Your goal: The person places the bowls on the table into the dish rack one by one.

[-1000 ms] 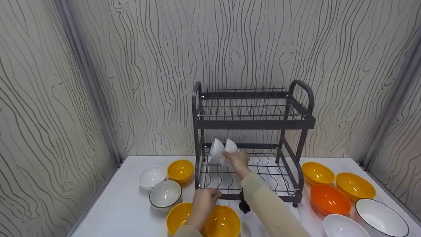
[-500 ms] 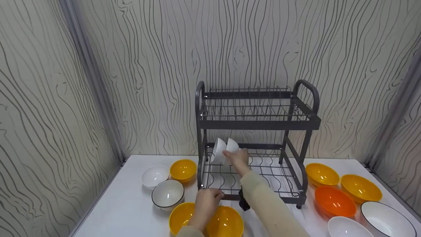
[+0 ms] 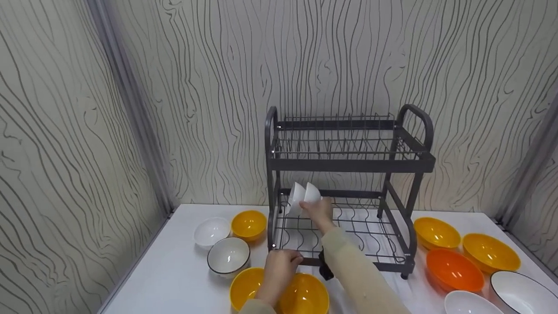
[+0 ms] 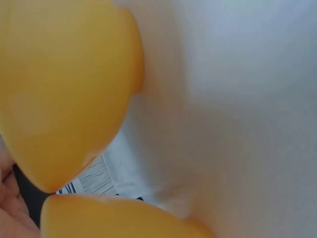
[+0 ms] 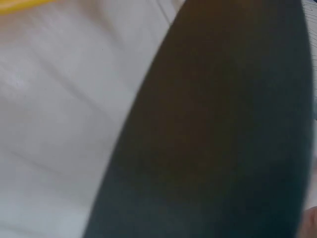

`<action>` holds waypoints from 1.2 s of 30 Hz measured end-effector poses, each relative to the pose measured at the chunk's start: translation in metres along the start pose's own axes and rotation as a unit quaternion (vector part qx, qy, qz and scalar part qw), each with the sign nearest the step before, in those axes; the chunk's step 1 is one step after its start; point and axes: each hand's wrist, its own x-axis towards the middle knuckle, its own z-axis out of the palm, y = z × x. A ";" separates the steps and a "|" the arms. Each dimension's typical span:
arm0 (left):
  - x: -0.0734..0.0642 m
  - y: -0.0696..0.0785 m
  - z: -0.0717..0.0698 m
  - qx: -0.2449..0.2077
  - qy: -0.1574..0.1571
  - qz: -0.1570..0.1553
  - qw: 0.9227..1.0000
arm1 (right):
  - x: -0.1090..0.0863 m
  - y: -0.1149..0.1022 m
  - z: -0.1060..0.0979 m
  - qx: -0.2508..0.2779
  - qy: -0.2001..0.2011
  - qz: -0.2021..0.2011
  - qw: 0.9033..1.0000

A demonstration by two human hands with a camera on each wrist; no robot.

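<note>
My right hand pinches a small white bowl standing on edge in the lower tier of a dark dish rack. Just left of it, a second white bowl leans on edge, overlapped by the first. My left hand grips the lower front rail near the rack's left corner, its fingers curled over it. Two yellow bowls, one left and one right, lie under the left forearm. They fill much of the left wrist view, with the dark rail beside the hand. A blurred dark surface covers most of the right wrist view.
Left of the rack stand a white bowl, a yellow bowl and a black-rimmed white bowl. Several bowls stand on the right, among them an orange one. Above my right hand is the rack's wire upper tier.
The bowl in my right hand has come slightly closer to the white bowl on its left. The whole head view has shifted, so the scene sits further right. My left hand stays on the rail.
</note>
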 end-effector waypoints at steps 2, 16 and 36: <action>0.000 0.001 0.001 0.000 0.001 0.003 1.000 | 0.001 0.002 -0.001 0.012 0.001 -0.006 1.000; -0.002 0.003 0.000 0.012 0.034 0.030 0.999 | 0.005 0.006 -0.006 0.008 -0.034 0.036 0.999; -0.001 0.000 0.002 0.007 0.029 0.016 0.999 | 0.009 0.010 -0.006 0.005 -0.067 0.063 0.996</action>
